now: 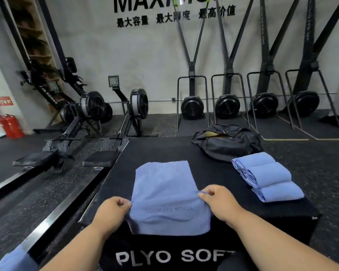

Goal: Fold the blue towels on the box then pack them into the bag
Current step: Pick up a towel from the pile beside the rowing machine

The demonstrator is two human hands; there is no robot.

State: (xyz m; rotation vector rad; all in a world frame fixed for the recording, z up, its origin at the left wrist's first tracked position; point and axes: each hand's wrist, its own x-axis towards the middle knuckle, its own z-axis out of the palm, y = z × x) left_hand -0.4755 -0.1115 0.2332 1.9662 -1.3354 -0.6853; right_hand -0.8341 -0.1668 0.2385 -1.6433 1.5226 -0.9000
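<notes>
Head view shows left hand (114, 209) and right hand (216, 199) pinching the soft, limp blue towel (162, 194) by its side edges, at 6 o'clock on the plyo box (213, 167), 3 folded towels (266, 177) at 3 o'clock.

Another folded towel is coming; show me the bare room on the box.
Free: the box top left of the spread towel, and the strip between it and the folded towels. Crowded: the right side, folded towels with the bag behind.

Towel (164, 194) is laid centrally on box (184, 153); folded towels (266, 177) are stacked at right, apparently three; bag (227, 141) is set behind them.
</notes>
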